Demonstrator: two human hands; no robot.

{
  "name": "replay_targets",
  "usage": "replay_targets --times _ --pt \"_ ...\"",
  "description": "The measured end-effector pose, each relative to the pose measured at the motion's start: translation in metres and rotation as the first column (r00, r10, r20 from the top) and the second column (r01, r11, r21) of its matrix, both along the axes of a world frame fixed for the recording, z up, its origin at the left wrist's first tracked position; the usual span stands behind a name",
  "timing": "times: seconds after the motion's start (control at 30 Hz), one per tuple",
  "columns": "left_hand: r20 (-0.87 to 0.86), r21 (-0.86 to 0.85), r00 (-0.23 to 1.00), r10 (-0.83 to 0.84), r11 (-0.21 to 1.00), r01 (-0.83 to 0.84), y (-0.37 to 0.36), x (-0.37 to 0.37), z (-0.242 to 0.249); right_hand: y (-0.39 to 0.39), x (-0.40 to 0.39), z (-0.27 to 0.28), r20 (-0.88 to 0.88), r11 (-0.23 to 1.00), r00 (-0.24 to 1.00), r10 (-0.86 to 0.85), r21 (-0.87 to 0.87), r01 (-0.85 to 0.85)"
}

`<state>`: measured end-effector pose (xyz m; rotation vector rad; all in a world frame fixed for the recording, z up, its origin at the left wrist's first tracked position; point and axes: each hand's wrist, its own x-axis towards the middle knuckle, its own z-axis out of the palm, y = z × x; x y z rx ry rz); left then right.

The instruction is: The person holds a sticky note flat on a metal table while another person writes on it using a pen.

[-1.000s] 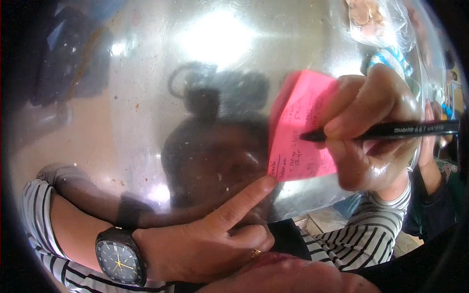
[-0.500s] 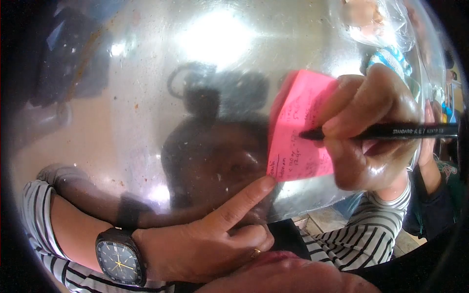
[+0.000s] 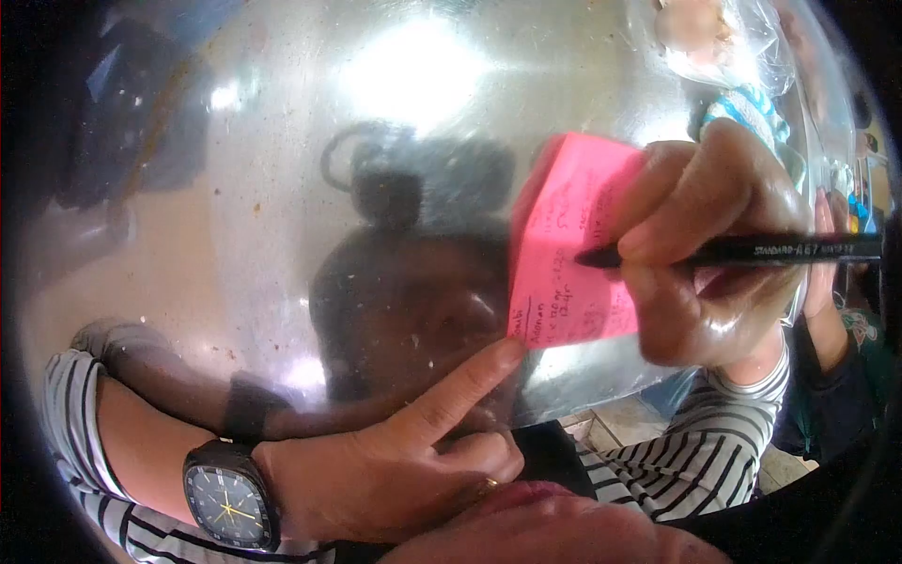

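Observation:
A pink sticky note pad (image 3: 581,179) with handwritten lines lies on the shiny metal tabletop (image 3: 272,226), its left edge curling a little. My right hand (image 3: 719,226) pinches a black pen (image 3: 799,248) between thumb and fingers, and covers the pad's right part. The pen's tip is at the middle of the pad, by the writing. From the lower left my left hand (image 3: 385,475) reaches in, index finger stretched out to the pad's lower left corner. Its other fingers are curled with nothing visible in them.
A clear plastic bag (image 3: 719,42) with something pale inside sits at the upper right, beside a blue-and-white patterned item (image 3: 747,113). Another person's arm (image 3: 825,320) in a dark sleeve shows at the right edge. The metal surface mirrors my head and a bright lamp.
The pad has shifted slightly left, along with my left fingertip. My right hand has moved a little left too, with the pen tip still at the writing.

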<state>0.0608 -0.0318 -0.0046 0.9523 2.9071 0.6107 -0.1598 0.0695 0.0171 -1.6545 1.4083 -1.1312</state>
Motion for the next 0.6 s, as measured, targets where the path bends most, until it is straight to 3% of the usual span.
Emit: replay_targets --times 0.2,0.3,0.37,0.4,0.43,0.47,0.53,0.6 --pt "-0.001 0.128 1.0 -0.029 0.991 0.029 -0.002 0.003 -0.003 -0.001 0.0 -0.004 -0.052 0.996 0.999 0.011 -0.087 -0.015" --pt "0.109 0.104 0.994 -0.007 0.995 -0.004 -0.002 0.001 0.003 0.0 -0.001 -0.001 -0.048 0.997 0.999 0.004 -0.072 -0.007" --pt "0.329 0.312 0.942 -0.072 0.949 -0.036 -0.003 0.0 0.0 0.001 -0.001 0.002 -0.048 0.999 0.999 -0.014 -0.033 0.012" --pt "0.33 0.312 0.941 -0.072 0.949 -0.037 -0.002 0.001 -0.004 0.001 0.0 0.003 -0.056 1.0 0.998 -0.021 -0.023 0.019" --pt "0.526 0.611 0.831 -0.179 0.76 -0.223 -0.002 0.002 -0.009 0.0 0.0 0.003 -0.064 1.0 0.998 -0.027 -0.013 0.027" --pt "0.632 0.758 0.689 -0.354 0.468 -0.455 -0.002 0.003 -0.012 0.0 0.002 0.003 -0.064 1.0 0.998 -0.027 -0.013 0.026" --pt "0.632 0.749 0.703 -0.326 0.489 -0.446 -0.003 0.003 -0.01 0.001 0.006 0.002 -0.047 0.995 0.994 -0.101 -0.021 0.1" --pt "0.626 0.731 0.731 -0.272 0.531 -0.429 -0.003 0.002 -0.006 0.001 0.002 0.002 -0.055 0.997 0.996 -0.073 -0.005 0.072"
